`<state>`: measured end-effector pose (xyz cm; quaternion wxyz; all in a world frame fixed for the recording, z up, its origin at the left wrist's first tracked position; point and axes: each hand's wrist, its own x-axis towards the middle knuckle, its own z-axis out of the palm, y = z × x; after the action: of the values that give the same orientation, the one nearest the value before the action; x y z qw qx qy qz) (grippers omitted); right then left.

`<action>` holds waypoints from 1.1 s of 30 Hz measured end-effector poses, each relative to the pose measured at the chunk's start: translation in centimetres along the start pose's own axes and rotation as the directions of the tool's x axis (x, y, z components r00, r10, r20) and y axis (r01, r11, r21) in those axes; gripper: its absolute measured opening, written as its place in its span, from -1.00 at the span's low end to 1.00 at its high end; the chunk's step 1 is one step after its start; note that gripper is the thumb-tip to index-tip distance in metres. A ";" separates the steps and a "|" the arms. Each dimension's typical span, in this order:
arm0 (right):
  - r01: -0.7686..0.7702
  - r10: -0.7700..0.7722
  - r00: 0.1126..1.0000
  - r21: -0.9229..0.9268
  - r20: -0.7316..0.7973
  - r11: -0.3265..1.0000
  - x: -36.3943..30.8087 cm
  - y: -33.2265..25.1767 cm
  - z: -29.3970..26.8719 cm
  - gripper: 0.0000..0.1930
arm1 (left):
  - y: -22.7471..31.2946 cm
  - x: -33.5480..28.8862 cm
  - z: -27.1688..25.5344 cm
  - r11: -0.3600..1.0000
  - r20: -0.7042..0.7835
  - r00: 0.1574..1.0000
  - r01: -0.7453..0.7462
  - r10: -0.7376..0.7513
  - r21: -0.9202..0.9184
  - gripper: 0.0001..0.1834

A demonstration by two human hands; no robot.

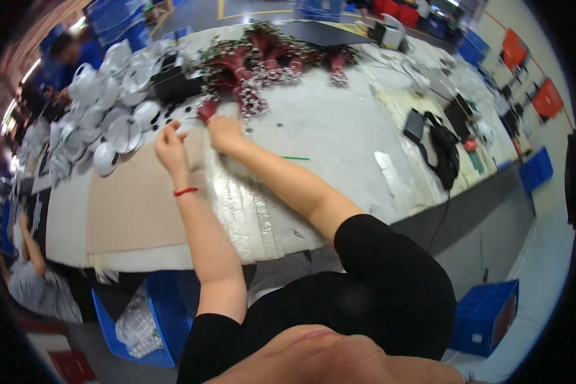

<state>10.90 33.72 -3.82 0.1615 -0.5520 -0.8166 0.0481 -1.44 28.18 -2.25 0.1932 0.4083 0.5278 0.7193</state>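
My right hand (225, 134) is reached far out over the table, its fingers closed at the dark red stem end (207, 110) of a bundle; the fingertips are partly hidden. Beside it on the left, my left hand (171, 147) is raised with loosely bent fingers apart and nothing visible in them. A red cord circles that wrist. Just beyond my hands lie several bundles of artificial berry sprays (253, 102) with dark red stems, small whitish berries and green leaves. Under my left forearm is a flat brown cardboard sheet (134, 208).
Several white bowl-like pieces (123, 133) are heaped at the left, next to a black box (176, 86). A thin green stick (295, 158) lies mid-table. Black straps (443, 153) rest on the right. Blue bins (484, 318) stand below. Other people are at the left.
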 end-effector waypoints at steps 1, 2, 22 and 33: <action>-0.006 0.007 0.998 0.020 -0.061 1.000 0.6 0.4 1.2 -0.50 | -0.5 0.3 0.4 1.000 0.019 1.000 0.004 -0.004 -0.014 -0.68; -0.027 0.031 0.995 0.046 -0.091 0.999 0.7 -0.1 1.5 -0.51 | -0.5 0.3 0.1 1.000 0.026 1.000 0.013 -0.014 0.012 -0.67; -0.045 0.120 0.809 0.143 -0.575 0.989 -15.6 26.5 -11.1 -0.60 | 0.4 -1.0 1.3 0.991 0.122 0.992 -0.057 0.042 0.118 -0.69; -0.178 0.165 0.935 -0.012 -0.313 0.984 -17.0 32.4 -7.3 -0.69 | 3.5 -10.6 0.7 0.988 0.249 0.967 0.005 -0.044 0.155 -0.77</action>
<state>47.63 29.89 -8.83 0.2721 -0.6251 -0.7304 -0.0422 5.97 19.79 -3.01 0.2357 0.5033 0.5577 0.6165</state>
